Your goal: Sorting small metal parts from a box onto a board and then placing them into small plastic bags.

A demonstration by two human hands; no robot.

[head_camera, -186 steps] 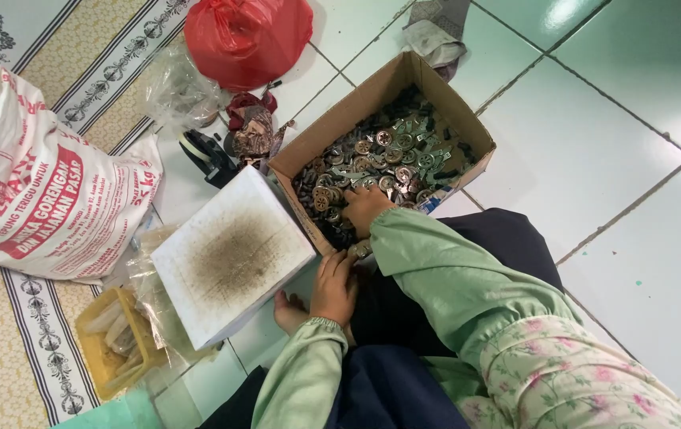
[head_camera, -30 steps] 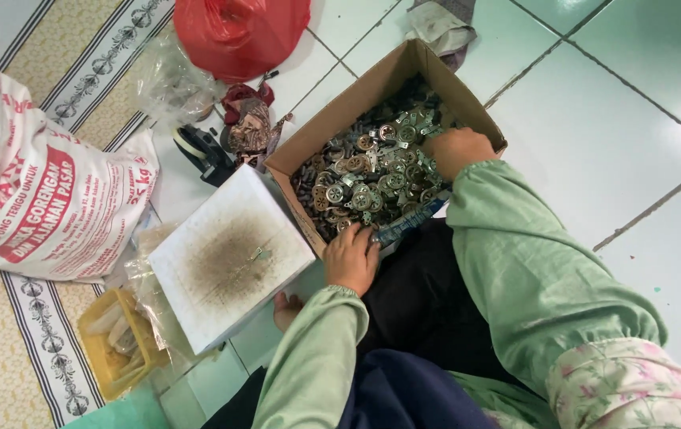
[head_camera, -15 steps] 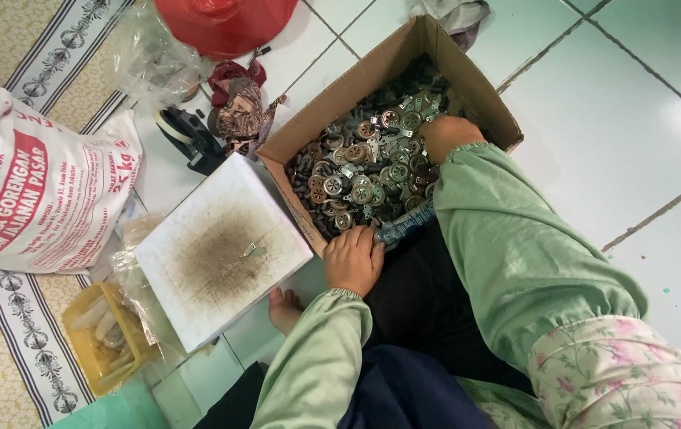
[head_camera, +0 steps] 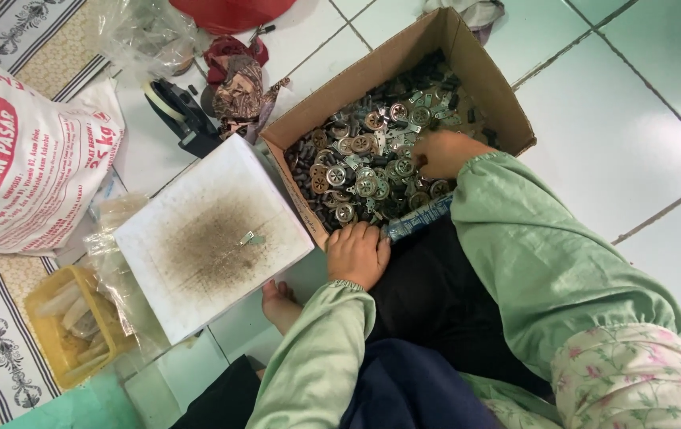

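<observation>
Pale tiled floor [head_camera: 634, 119] | cardboard box [head_camera: 483, 71] of small metal parts [head_camera: 364, 171] | right hand [head_camera: 444, 152] among parts, fingers curled, grasp unclear | left hand [head_camera: 358, 253] resting loosely on box's near edge.

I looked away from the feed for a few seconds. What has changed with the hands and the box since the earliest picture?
The right hand has moved from the near edge of the cardboard box deeper in among the small metal parts. The left hand has shifted from beside the white board up to the box's near corner. Box, board and printed sack stayed put.
</observation>
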